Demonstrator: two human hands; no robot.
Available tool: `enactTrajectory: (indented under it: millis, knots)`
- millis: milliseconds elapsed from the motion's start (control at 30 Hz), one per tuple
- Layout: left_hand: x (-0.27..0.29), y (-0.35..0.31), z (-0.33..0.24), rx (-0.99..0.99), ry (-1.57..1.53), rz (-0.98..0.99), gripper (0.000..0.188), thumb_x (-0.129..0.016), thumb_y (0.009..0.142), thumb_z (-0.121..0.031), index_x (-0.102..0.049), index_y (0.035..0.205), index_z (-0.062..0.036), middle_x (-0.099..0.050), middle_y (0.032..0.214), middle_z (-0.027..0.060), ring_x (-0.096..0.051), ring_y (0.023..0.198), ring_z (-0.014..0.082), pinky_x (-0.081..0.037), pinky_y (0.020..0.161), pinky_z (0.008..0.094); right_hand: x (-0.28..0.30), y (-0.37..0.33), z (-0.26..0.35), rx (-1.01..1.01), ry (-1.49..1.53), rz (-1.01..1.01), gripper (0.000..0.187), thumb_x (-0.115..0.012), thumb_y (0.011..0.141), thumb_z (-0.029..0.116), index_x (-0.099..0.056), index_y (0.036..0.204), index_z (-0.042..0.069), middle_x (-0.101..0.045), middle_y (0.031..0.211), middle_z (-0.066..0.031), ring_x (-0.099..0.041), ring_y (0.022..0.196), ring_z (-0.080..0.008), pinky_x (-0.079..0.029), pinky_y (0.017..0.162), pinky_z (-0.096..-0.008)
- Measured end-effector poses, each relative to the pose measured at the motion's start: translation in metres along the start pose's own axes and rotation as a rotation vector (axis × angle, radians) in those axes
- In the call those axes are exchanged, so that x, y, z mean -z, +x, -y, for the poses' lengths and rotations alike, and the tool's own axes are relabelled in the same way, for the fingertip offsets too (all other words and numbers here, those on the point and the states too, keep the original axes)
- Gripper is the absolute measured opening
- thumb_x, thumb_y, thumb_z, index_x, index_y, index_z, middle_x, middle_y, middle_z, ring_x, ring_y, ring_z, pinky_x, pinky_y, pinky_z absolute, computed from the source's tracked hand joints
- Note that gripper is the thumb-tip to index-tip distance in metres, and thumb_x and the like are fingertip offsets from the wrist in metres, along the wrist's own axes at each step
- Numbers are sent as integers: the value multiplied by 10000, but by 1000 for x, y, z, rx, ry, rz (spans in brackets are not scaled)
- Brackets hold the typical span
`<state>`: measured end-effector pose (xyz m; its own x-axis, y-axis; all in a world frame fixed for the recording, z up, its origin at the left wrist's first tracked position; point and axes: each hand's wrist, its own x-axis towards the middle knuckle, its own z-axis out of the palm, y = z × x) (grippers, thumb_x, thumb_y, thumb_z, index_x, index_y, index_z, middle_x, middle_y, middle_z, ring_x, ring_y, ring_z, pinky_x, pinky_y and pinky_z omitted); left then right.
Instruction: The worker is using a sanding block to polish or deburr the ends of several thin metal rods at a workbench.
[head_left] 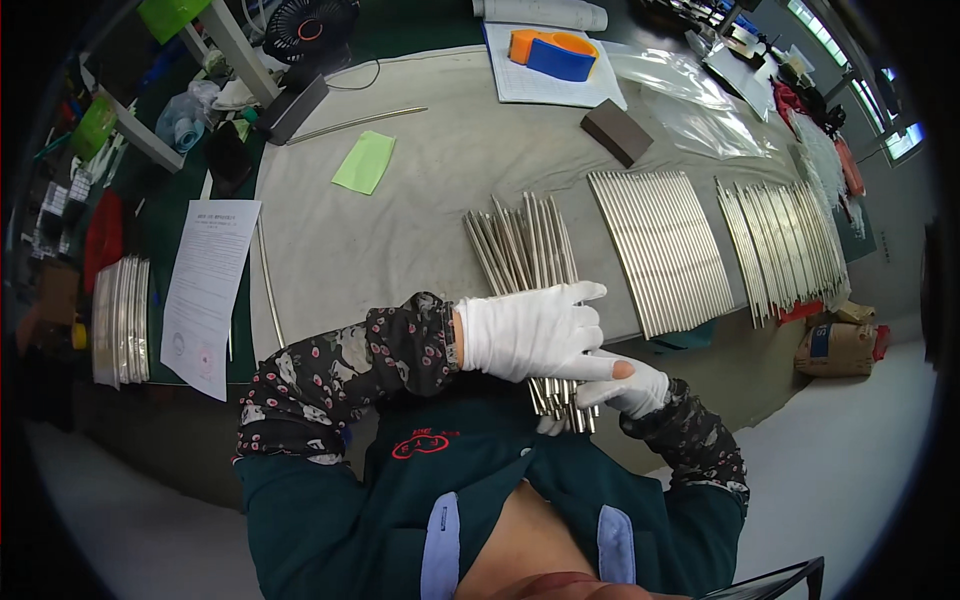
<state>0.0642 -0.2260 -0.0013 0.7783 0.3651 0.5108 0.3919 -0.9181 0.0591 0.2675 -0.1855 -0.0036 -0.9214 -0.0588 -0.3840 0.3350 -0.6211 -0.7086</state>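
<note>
A loose bundle of thin silvery metal rods point(522, 240) lies in front of me, far ends fanned on the table cloth, near ends past the table's edge by my body. Across its middle lies my left hand point(525, 330), white-gloved, palm down, fingers stretched out and thumb toward my right hand; the thumb's tip is bare. My right hand point(635, 388), also gloved, is closed around the near end of the bundle, some fingertips showing beneath it. The gloves hide the rods' middle. To the right, a flat row of similar rods point(662, 250) lies side by side.
Another rod row point(785, 245) lies farther right. A dark block point(617, 133), green paper point(364, 162) and an orange-and-blue tape dispenser point(553, 54) on a notebook sit beyond. Single rods and a printed sheet point(210, 290) are left; a small fan point(308, 28) stands back left.
</note>
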Motion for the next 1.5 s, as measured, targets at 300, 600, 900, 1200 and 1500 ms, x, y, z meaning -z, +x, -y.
enactTrajectory:
  millis: [300, 600, 900, 1200, 1500]
  knots:
    - [73, 6, 32, 434, -253, -676, 830, -808, 687, -105, -381, 1394, -30, -645, 1013, 91, -654, 943, 227, -508, 859, 320, -45, 17, 136, 429, -553, -394, 702, -313, 984, 611, -593, 1083, -25, -697, 877, -148, -684, 698, -176, -540, 677, -236]
    - [83, -39, 69, 617, -995, -956, 989, -722, 739, 7, -124, 1522, -84, -609, 905, 51, -620, 846, 162, -511, 848, 346, 40, 133, 82, 702, -745, -651, 874, -857, 640, 238, -390, 1344, 15, -559, 1245, -157, -541, 1188, -249, -436, 1003, -383]
    - [88, -10, 90, 867, -890, -1080, 513, -670, 786, -7, -474, 1259, 1, -640, 843, 63, -652, 713, 169, -542, 691, 314, 19, 130, 102, 523, -656, -551, 452, -784, 664, 103, -547, 1043, 33, -617, 888, -18, -589, 767, -103, -507, 713, -273]
    - [45, -27, 83, 1469, -1350, -1159, 136, -652, 841, -87, -601, 917, 14, -632, 757, 94, -661, 678, 197, -556, 604, 305, -17, 101, 62, 137, 50, -454, 267, -676, 778, 30, -515, 989, -2, -624, 745, -129, -655, 610, -224, -578, 558, -336]
    - [-13, -55, 55, 1172, 108, -901, 542, -711, 712, -231, -564, 1210, -75, -528, 1253, 145, -408, 1269, 353, -180, 1125, 539, -29, 111, 39, 23, -35, -578, 272, -715, 719, 91, -611, 947, -14, -650, 776, -110, -674, 668, -224, -551, 602, -343]
